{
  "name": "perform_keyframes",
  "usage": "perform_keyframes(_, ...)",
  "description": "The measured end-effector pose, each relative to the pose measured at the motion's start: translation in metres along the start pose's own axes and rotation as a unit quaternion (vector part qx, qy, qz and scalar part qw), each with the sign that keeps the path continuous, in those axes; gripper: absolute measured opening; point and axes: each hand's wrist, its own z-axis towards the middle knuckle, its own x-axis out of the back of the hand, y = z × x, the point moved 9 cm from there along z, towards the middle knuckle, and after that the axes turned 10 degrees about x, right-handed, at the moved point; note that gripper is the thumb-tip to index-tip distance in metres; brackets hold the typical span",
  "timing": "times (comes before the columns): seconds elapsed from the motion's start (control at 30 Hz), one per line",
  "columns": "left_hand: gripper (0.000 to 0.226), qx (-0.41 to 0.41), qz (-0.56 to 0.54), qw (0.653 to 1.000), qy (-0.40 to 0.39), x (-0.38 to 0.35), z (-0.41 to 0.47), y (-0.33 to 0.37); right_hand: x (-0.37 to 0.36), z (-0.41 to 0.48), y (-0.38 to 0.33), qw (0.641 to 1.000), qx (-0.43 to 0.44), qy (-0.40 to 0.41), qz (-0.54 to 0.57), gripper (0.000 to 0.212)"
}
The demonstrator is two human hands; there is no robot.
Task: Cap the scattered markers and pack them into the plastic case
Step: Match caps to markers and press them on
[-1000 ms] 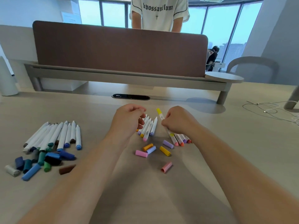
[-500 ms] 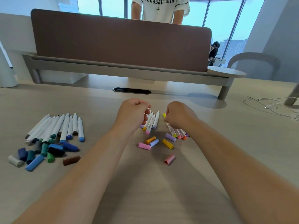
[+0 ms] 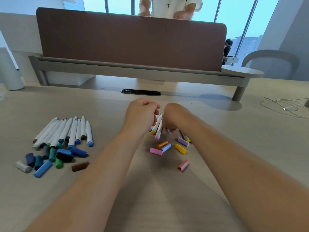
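My left hand has its fingers curled over the upper ends of a small bunch of white pastel markers with pink and yellow ends. My right hand is bent downward just to their right. Its fingertips reach more pastel markers on the table, and its grip is hidden. Loose pastel caps lie in front: pink, orange, lilac, yellow and salmon. At the left lies a row of white markers with blue and green ends, and dark caps are heaped below them. No plastic case is in view.
A brown divider panel on a grey shelf crosses the back of the desk. A person stands behind it. A black cable slot sits mid-desk. A white cable lies at the far right, and a grey chair stands beyond.
My right hand held a yellow-tipped marker upright; now it has tipped down onto the markers and that tip no longer shows above it. Both hands have moved closer together.
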Motion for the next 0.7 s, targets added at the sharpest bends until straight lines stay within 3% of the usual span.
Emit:
perform_keyframes(0.13, 0.023, -0.003, 0.012, 1.0, 0.008, 0.002, 0.0, 0.001, 0.002, -0.012, -0.001, 1.0, -0.012, -0.019, -0.001, 0.027)
perform_keyframes(0.27, 0.021, -0.028, 0.127, 0.991, -0.009, -0.004, 0.0, 0.005, 0.022, -0.03, 0.004, 0.993, -0.004, -0.029, 0.112, 0.024)
perform_keyframes(0.5, 0.012, -0.093, 0.437, 0.885, -0.128, -0.039, -0.02, 0.004, 0.033, -0.063, 0.035, 0.97, 0.018, 0.019, 0.241, 0.015)
perform_keyframes(0.7, 0.012, -0.09, 0.515, 0.838, -0.152, -0.05, -0.028, -0.009, 0.019, -0.079, 0.042, 0.948, 0.034, 0.011, 0.315, 0.007)
